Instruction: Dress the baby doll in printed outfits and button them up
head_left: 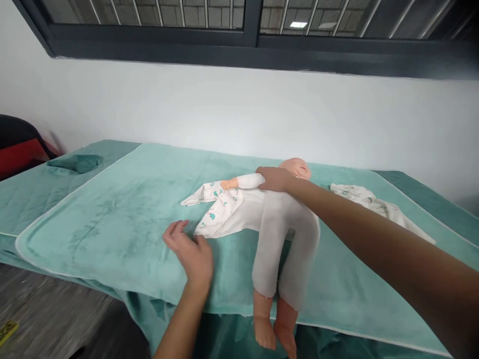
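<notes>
While the right hand [276, 178] cups the doll [270, 239] near its shoulder on the bed [112, 214], the left hand [193, 257] spreads loosely beside the printed garment [221, 215]; brace the doll, easing fabric gently.

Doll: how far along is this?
Looks done: doll on the bed, its hand over the spread cloth. In hand: right hand holds its upper arm; left hand open by the cloth's edge. Likely left: that arm isn't in the cloth.
</notes>
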`<control>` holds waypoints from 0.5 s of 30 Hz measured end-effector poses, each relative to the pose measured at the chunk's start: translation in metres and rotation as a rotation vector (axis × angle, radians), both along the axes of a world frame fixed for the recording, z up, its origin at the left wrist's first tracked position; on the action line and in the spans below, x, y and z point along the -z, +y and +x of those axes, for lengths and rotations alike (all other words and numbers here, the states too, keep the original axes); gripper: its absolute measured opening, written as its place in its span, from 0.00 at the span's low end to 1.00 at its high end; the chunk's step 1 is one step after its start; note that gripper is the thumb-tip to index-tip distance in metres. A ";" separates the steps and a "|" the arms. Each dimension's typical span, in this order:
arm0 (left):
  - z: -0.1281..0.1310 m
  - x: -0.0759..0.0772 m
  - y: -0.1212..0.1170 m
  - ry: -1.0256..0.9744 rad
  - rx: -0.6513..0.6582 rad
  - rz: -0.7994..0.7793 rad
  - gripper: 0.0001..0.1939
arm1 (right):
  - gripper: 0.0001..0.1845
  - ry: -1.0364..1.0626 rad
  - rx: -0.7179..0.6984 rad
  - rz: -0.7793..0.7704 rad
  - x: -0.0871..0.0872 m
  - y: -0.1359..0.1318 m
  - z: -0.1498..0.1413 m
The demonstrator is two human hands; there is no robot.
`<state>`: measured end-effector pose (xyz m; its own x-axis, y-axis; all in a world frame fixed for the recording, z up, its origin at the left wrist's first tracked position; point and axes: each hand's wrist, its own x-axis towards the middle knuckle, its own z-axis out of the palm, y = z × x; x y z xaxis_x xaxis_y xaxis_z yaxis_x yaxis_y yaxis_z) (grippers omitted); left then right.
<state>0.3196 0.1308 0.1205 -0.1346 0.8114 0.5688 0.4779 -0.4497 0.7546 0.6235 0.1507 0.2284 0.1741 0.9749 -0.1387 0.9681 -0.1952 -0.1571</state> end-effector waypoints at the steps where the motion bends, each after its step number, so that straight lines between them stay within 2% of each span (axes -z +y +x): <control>1: 0.003 -0.001 -0.002 0.143 0.071 0.091 0.20 | 0.14 -0.004 -0.006 -0.003 0.002 0.001 -0.001; 2: 0.008 -0.002 -0.002 0.296 0.169 0.146 0.20 | 0.15 -0.008 -0.012 -0.006 0.003 0.002 -0.001; 4: 0.026 -0.006 0.003 0.579 0.356 0.150 0.19 | 0.16 -0.018 -0.021 -0.007 0.006 0.004 -0.001; 5: 0.037 -0.009 0.009 0.699 0.410 0.114 0.17 | 0.18 -0.023 -0.025 -0.006 0.007 0.005 0.000; 7: 0.061 -0.014 0.024 0.876 0.420 0.027 0.16 | 0.21 -0.032 -0.037 -0.004 0.009 0.008 0.000; 11: 0.098 -0.023 0.056 0.954 0.391 -0.114 0.19 | 0.26 -0.042 -0.095 -0.040 0.015 0.018 -0.002; 15: 0.109 -0.027 0.077 0.884 0.421 -0.193 0.18 | 0.30 -0.039 -0.209 -0.091 0.023 0.032 -0.009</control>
